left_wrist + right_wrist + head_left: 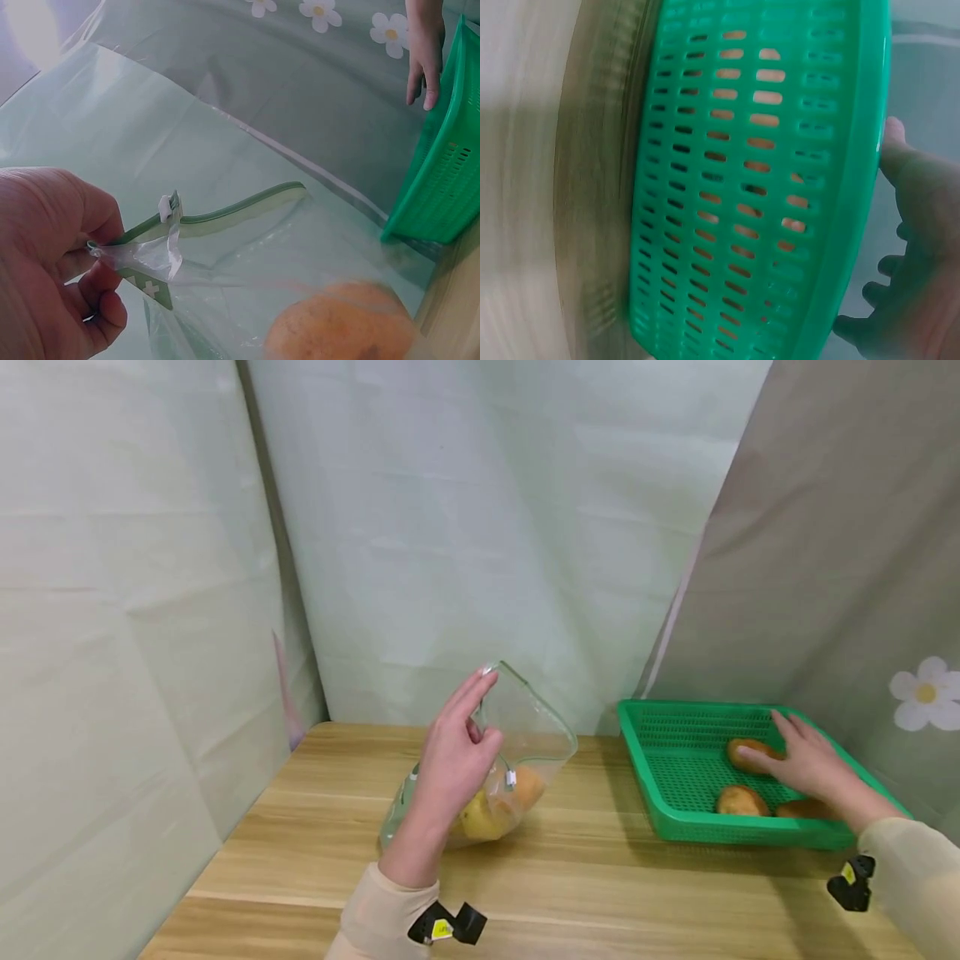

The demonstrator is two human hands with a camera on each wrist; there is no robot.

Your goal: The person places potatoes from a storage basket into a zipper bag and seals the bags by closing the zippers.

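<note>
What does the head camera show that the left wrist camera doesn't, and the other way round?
Only the head view shows the wooden table, three brown potatoes inside the green basket, with the right hand reaching onto the far one, and a yellowish item low in the bag. Only the left wrist view shows the left hand's fingers pinching the bag's green zip strip up close. Both show the clear plastic bag, an orange item inside it, the basket, the right hand, and the flower-print cloth behind.

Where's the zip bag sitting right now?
In the head view the zip bag stands centre on the wooden table, left of the green basket, its rim pinched by the left hand.
</note>
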